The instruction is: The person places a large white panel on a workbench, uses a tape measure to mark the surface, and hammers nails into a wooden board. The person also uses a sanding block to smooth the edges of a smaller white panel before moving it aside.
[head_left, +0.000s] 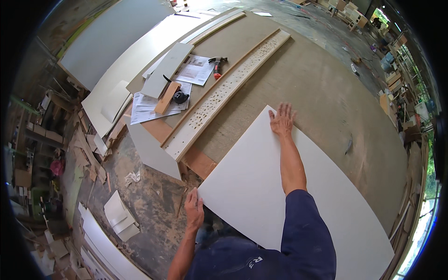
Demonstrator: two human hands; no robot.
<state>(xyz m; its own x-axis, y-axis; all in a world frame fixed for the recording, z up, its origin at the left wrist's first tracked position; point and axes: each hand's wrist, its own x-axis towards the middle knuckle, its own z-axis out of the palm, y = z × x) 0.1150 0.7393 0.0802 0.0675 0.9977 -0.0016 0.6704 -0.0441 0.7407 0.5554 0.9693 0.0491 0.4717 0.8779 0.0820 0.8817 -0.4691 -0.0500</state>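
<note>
A large white panel (261, 177) lies on the work table in front of me, overhanging its near side. My right hand (283, 120) rests on the panel's far corner, fingers spread and pointing away, the fingertips reaching past the edge. At the panel's left corner is my left hand (194, 210), its fingers stretched upward and thumb apart, touching the edge. Beyond the panel, a long pale board strip (224, 95) with many small holes or dark spots runs diagonally across the table.
The brown table top (326, 93) spreads behind the panel. Left of the strip are a hammer (217, 67), a black tape measure (180, 97), a wood block (167, 98) and printed sheets (198, 70). White sheets (121, 60) lean beyond; offcuts (122, 215) litter the floor.
</note>
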